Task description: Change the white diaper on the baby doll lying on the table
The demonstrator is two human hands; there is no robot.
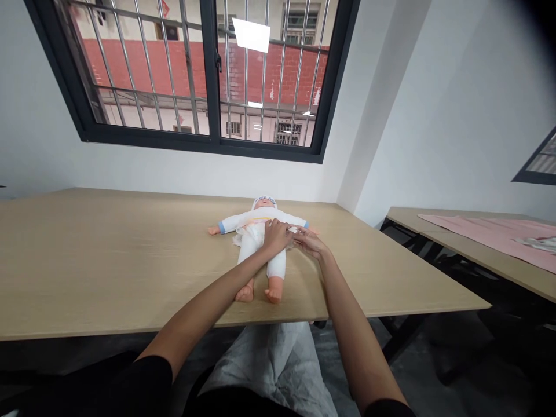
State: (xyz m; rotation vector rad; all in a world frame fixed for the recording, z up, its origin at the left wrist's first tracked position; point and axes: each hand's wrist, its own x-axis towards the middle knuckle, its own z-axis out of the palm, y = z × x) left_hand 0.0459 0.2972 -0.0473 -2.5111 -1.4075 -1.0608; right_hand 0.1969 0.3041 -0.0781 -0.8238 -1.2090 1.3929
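A baby doll [275, 269] in white clothes with blue cuffs lies on its back on the table, head towards the window and bare feet towards me. Around its hips is a white diaper [240, 236] with frilly edges and a yellowish band at the waist. My left hand [277, 234] rests across the front of the diaper, its bent fingers at the right-hand side. There, my right hand [309, 241] meets it, fingers closed on a small white part of the diaper. The fingertips of both hands partly cover that spot.
The doll lies on a wooden table [130, 260] against the wall below a barred window [212, 69]. To the right, a second table [406, 219] carries a pink cloth [478, 231] with a greyish-white item [538, 243] on it.
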